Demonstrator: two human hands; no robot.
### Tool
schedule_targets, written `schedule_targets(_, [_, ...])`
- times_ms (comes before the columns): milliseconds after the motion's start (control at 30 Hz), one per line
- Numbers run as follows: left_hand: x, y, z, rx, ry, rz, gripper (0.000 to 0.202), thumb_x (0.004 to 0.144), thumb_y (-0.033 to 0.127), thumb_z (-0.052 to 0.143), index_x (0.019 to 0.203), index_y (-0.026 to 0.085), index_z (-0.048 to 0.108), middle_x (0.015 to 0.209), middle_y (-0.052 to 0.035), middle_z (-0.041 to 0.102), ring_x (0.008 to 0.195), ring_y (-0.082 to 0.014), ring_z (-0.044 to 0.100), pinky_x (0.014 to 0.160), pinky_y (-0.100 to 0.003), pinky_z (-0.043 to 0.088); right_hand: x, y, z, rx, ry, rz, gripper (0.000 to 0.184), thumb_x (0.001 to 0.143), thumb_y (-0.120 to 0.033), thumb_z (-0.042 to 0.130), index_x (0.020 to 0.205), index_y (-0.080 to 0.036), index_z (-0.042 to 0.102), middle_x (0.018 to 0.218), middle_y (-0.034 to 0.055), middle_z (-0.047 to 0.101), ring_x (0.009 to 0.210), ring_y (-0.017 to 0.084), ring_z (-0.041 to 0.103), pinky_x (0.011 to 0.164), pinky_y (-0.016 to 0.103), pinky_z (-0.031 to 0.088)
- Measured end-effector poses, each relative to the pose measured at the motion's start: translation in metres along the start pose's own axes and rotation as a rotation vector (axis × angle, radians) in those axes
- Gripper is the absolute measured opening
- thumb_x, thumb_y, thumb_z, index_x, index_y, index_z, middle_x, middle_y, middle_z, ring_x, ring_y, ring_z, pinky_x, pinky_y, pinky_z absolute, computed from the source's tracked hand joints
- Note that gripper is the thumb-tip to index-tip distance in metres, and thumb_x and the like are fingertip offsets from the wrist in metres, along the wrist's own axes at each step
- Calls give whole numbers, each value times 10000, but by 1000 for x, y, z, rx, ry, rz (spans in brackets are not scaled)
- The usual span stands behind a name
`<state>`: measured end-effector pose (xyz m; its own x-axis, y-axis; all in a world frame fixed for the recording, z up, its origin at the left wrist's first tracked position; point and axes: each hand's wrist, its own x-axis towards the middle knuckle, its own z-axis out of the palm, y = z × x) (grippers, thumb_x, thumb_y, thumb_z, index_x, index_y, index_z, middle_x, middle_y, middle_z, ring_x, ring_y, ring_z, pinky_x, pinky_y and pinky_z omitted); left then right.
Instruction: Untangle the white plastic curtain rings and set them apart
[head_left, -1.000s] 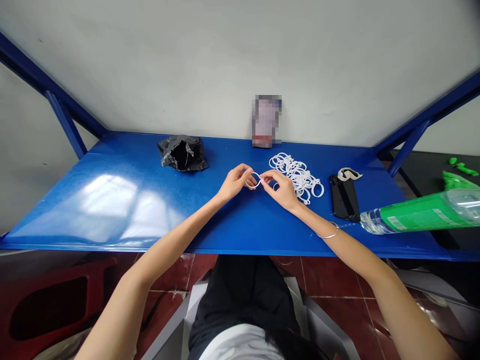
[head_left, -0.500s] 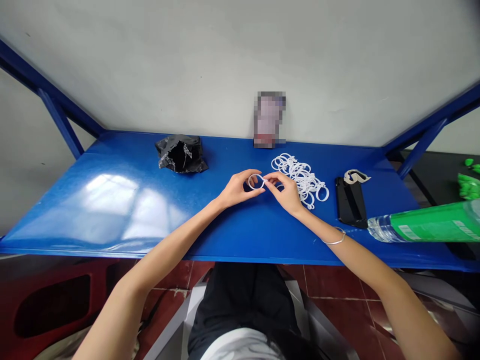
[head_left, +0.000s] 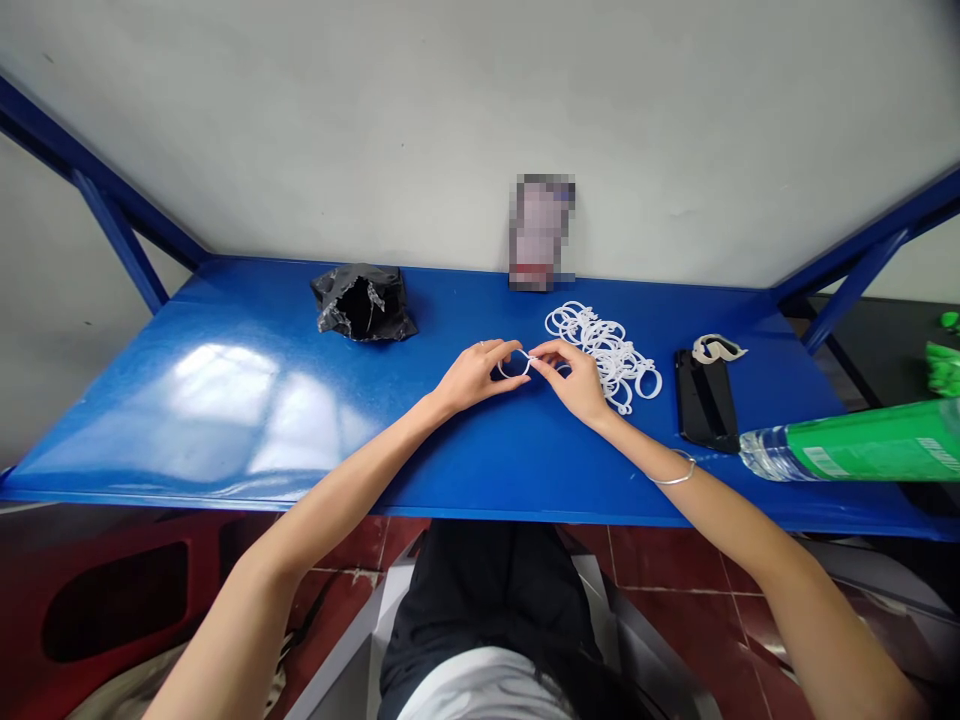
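Note:
A thin white ring [head_left: 503, 373] with a small clasp-like end is held up between my two hands, over the middle of the blue table [head_left: 450, 470]. My left hand [head_left: 478, 377] curves round its left side, thumb below and fingers above. At the ring's right end, my right hand [head_left: 576, 384] pinches the small joint between thumb and fingertips. Just beyond the right hand lies a loose pile of similar white rings [head_left: 616, 362]. The fingertips cover the joint, so I cannot see whether it is fastened.
An open black plastic bag [head_left: 405, 315] sits at the back left. A blurred-out upright item [head_left: 538, 235] leans on the wall. To the right are a black phone [head_left: 705, 405], a beige strap-like piece [head_left: 716, 349] and a lying green-labelled bottle [head_left: 877, 445]. Blue braces [head_left: 120, 240] flank the table.
The view has shifted slightly. Both hands keep their hold on the white ring, which has turned a little between the fingers; the pile and other items stay put.

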<state>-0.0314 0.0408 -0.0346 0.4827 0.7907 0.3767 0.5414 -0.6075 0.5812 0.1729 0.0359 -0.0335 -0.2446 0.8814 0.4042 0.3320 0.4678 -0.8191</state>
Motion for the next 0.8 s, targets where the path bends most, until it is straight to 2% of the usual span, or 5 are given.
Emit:
schedule_targets(133, [-1, 1, -1, 63, 6, 31, 428, 903, 543, 614, 1128, 180, 649, 875, -59, 668, 818, -201, 624, 779, -305, 479, -1, 2, 0, 16, 14, -27, 179, 908, -387, 655, 865, -215, 681, 868, 34, 715, 725, 168, 646, 688, 323, 538])
schedule_targets(300, [0, 1, 0, 148, 53, 103, 435, 917, 541, 592, 1128, 165, 657, 1001, -105, 670, 909, -233, 612, 816, -336, 479, -1, 3, 0, 10, -2, -30, 235, 916, -436, 638, 840, -213, 649, 879, 40, 702, 746, 172, 640, 696, 330, 538])
schedule_targets(500, [-1, 1, 3, 136, 40, 93, 408, 924, 527, 585, 1128, 180, 651, 878, -69, 655, 858, -218, 606, 833, -340, 484, 0, 2, -1, 14, -21, -43, 242, 927, -448, 617, 841, -222, 636, 847, 35, 674, 733, 174, 627, 678, 334, 529])
schedule_targets(800, [0, 1, 1, 126, -6, 98, 451, 929, 600, 530, 1073, 189, 649, 853, -62, 651, 801, -200, 581, 773, -318, 463, -1, 3, -1, -40, -44, -38, 255, 934, -459, 597, 832, -226, 611, 790, 20, 629, 707, 171, 593, 658, 327, 504])
